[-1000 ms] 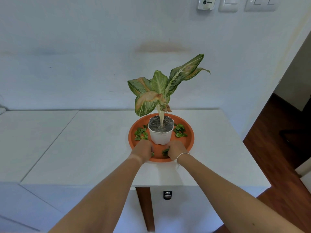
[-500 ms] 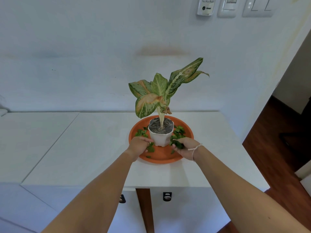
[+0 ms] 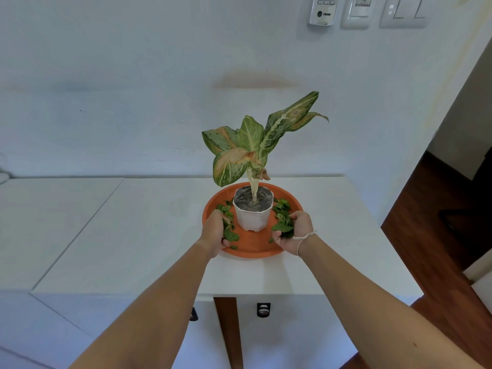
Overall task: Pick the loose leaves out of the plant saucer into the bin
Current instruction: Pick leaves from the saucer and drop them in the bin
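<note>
An orange plant saucer [image 3: 253,246] sits on the white counter with a white pot [image 3: 253,215] and its variegated plant [image 3: 253,145] standing in the middle. Small loose green leaves lie in the saucer on both sides of the pot. My left hand [image 3: 214,233] is curled around a bunch of leaves [image 3: 229,230] on the pot's left side. My right hand [image 3: 294,233], with a white string on the wrist, is closed on a clump of leaves [image 3: 283,226] on the right side. More loose leaves [image 3: 281,205] lie behind it. No bin is in view.
The white counter [image 3: 133,230] ends close to the right of the saucer, with dark wooden floor [image 3: 431,235] beyond. A white wall rises right behind, carrying a remote holder [image 3: 323,9] and switches [image 3: 407,10]. Cabinet fronts with small dark handles [image 3: 263,309] sit below.
Both hands have moved from the saucer's near rim outward and farther back along the pot's sides, gathering leaves into their grips. The camera has tilted slightly.
</note>
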The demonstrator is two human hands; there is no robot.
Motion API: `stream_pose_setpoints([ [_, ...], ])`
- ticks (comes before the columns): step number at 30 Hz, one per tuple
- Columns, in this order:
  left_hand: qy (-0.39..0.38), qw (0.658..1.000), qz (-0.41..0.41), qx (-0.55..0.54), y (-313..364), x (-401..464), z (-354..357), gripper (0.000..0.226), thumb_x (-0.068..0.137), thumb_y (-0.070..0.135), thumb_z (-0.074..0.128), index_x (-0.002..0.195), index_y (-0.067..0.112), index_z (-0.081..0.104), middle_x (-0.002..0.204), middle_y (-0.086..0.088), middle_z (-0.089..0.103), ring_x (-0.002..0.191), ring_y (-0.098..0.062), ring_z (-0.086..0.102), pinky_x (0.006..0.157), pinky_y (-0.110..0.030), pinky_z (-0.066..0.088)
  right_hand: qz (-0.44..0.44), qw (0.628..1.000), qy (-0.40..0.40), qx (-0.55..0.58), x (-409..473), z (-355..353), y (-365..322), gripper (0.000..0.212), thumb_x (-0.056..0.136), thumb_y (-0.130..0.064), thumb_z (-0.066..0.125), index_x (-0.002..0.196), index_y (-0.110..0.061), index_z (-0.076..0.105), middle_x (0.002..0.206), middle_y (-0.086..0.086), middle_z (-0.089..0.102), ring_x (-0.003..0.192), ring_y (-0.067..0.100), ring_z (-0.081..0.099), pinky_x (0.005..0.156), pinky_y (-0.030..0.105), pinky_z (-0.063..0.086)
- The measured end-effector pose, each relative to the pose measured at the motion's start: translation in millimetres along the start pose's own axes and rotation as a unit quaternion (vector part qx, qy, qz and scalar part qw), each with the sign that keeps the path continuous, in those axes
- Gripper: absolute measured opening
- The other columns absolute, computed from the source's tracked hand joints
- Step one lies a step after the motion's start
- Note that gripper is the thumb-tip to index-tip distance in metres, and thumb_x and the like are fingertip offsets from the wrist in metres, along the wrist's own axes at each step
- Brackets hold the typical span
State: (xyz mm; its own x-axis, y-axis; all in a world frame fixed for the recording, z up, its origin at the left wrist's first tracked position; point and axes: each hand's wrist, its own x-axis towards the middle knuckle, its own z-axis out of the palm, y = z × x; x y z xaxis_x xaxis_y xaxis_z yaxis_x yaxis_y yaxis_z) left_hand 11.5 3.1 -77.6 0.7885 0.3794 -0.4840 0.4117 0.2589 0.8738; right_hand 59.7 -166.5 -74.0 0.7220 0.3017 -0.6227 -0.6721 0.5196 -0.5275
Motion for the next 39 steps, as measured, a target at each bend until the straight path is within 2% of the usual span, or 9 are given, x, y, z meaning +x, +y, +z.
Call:
stream_pose_setpoints([
  [6,0.021,0.997,-0.008,-0.071,1.3,-6.6,0.3,0.024,0.087,0.018,0.037,0.063,0.018,0.036,0.056,0.003,0.03,0.048,-0.011,0.022,0.044,-0.02,0.025,0.004,1.0,0.018,-0.002,1.3,-0.3,-0.3,0.022,0.092,-0.03,0.046,0.083,-0.011,0.051,0.072,0.004,0.051,0.057,0.015,0.045,0.033,0.012,0.04],
  [13,0.024,0.994,0.052,0.093,0.4,1.3,0.4,0.032,0.086,0.027,0.06,0.065,0.018,0.038,0.06,-0.001,0.036,0.052,-0.014,0.033,0.048,-0.024,0.031,-0.012,1.0,0.016,-0.02,3.4,-3.7,-1.0,0.012,0.09,-0.008,0.05,0.078,-0.009,0.048,0.068,0.006,0.046,0.048,0.014,0.044,0.031,0.013,0.04],
  [15,0.024,0.964,0.11,0.239,-0.8,3.4,2.0,0.033,0.085,0.027,0.062,0.061,0.018,0.041,0.062,0.001,0.044,0.061,-0.016,0.044,0.055,-0.025,0.037,-0.019,1.0,0.003,-0.006,4.2,-4.1,-1.8,0.017,0.091,-0.002,0.046,0.076,-0.01,0.046,0.067,0.005,0.041,0.047,0.013,0.04,0.031,0.013,0.037],
  [17,0.024,0.909,0.157,0.384,-1.7,3.2,4.0,0.03,0.085,0.026,0.063,0.061,0.02,0.045,0.066,0.005,0.05,0.067,-0.013,0.049,0.062,-0.023,0.04,-0.02,1.0,-0.005,-0.004,5.1,-4.5,-2.4,0.018,0.093,-0.001,0.045,0.078,-0.009,0.046,0.069,0.005,0.041,0.053,0.013,0.037,0.031,0.012,0.035],
  [21,0.019,0.825,0.163,0.541,-6.9,6.1,6.3,0.024,0.085,0.033,0.062,0.07,0.021,0.048,0.077,0.002,0.056,0.076,-0.014,0.055,0.065,-0.023,0.043,-0.013,1.0,-0.016,-0.016,11.0,-7.5,-3.7,0.011,0.096,-0.003,0.043,0.087,-0.006,0.048,0.075,0.007,0.044,0.058,0.013,0.039,0.032,0.013,0.036],
  [27,0.033,0.753,0.183,0.631,-16.0,7.6,10.0,0.019,0.088,0.034,0.058,0.091,0.017,0.065,0.098,-0.002,0.068,0.096,-0.02,0.064,0.074,-0.027,0.047,-0.006,0.999,-0.035,-0.025,13.7,-13.4,-8.8,0.015,0.095,0.0,0.033,0.091,-0.003,0.048,0.083,0.015,0.052,0.055,0.015,0.039,0.033,0.013,0.038],
  [32,0.057,0.72,0.211,0.658,-19.3,8.6,11.4,0.022,0.093,0.02,0.047,0.099,0.015,0.068,0.102,-0.004,0.07,0.097,-0.022,0.065,0.077,-0.029,0.049,0.011,0.999,-0.017,-0.025,14.6,-18.2,-8.2,0.021,0.088,-0.002,0.034,0.086,-0.004,0.055,0.076,0.007,0.045,0.031,0.01,0.038,0.03,0.012,0.035],
  [36,0.056,0.723,0.232,0.649,-19.2,7.2,10.6,0.025,0.094,0.021,0.042,0.095,0.013,0.066,0.099,-0.005,0.07,0.094,-0.024,0.065,0.076,-0.031,0.049,0.008,0.999,-0.005,-0.041,14.4,-16.1,-7.4,0.018,0.089,-0.008,0.04,0.077,-0.006,0.054,0.068,0.004,0.041,0.027,0.009,0.037,0.029,0.01,0.031],
  [39,0.053,0.801,0.248,0.542,-15.9,6.3,9.6,0.021,0.095,0.023,0.04,0.084,0.012,0.055,0.087,-0.007,0.063,0.083,-0.023,0.06,0.069,-0.03,0.044,0.001,1.0,0.004,-0.029,15.5,-13.2,-7.9,0.016,0.091,-0.016,0.05,0.077,-0.01,0.049,0.063,0.0,0.047,0.025,0.008,0.039,0.028,0.01,0.029],
])
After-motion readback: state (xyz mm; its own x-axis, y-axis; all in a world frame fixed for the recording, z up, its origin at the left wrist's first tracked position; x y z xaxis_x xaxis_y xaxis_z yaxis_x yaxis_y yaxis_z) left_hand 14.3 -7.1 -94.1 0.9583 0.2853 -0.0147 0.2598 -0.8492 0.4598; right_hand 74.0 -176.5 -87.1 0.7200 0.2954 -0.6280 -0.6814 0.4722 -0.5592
